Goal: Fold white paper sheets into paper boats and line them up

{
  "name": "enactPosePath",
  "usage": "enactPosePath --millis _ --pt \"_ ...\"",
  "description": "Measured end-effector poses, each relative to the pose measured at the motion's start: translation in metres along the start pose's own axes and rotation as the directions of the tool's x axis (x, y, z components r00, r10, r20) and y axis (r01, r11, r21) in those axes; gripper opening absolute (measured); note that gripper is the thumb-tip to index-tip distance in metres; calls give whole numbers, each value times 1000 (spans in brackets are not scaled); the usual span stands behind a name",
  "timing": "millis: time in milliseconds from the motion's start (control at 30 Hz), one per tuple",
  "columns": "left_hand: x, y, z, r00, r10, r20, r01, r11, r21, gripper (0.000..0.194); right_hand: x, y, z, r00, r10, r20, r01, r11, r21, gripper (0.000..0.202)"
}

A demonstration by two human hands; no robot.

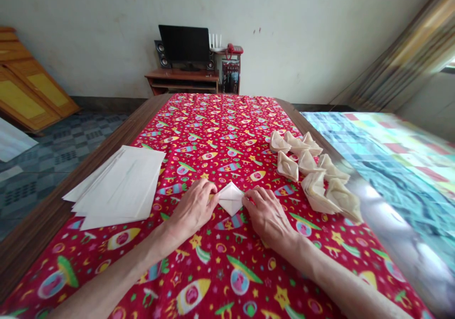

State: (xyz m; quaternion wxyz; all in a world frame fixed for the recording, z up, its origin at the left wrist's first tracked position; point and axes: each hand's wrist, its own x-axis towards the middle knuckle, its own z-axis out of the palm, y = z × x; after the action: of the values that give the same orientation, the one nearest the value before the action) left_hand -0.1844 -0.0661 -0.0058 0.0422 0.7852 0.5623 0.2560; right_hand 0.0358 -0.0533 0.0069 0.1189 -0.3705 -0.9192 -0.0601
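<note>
A small piece of white folded paper point(231, 198), diamond-shaped with a crease across its middle, lies on the red patterned cloth point(213, 271) in front of me. My left hand point(196, 200) pinches its left corner between closed fingers. At the opposite corner, my right hand point(265, 210) has its fingers curled together on the paper's edge. Fingertips hide both side corners. To the left lies a fanned stack of white paper sheets point(121, 186). Several boat-like folded paper shapes point(287, 166), off-white, stand grouped on the right.
The cloth covers a long brown wooden table point(95, 167). Beyond its far end, a desk point(183, 75) bears a monitor point(185, 44), speakers and a red telephone point(232, 50). A bed with a patterned cover point(384, 167) adjoins on the right; a wooden cabinet point(33, 86) stands left.
</note>
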Motion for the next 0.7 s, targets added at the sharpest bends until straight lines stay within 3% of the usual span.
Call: enactPosePath --millis 133,300,400,500,600,700 --pt "10 4 6 998 -54 45 54 999 3 22 5 -4 -5 997 75 -26 -74 997 36 15" --pt "17 13 4 992 -121 33 125 982 -139 23 15 -18 -14 996 48 -77 -37 990 135 31" --pt "19 26 -5 996 -91 -11 86 969 -231 26 18 -24 -13 988 62 -144 -35 983 183 37" --pt "19 39 -15 999 -10 -44 -7 932 -361 25 19 -21 -9 959 106 -262 -6 935 355 30" --pt "17 43 -19 988 27 -152 -80 931 -356 20 22 -12 -6 907 338 -250 -94 743 663 22" --pt "11 38 -14 971 46 -233 -103 965 -241 27 26 -2 -5 828 560 1 -223 329 917 15"
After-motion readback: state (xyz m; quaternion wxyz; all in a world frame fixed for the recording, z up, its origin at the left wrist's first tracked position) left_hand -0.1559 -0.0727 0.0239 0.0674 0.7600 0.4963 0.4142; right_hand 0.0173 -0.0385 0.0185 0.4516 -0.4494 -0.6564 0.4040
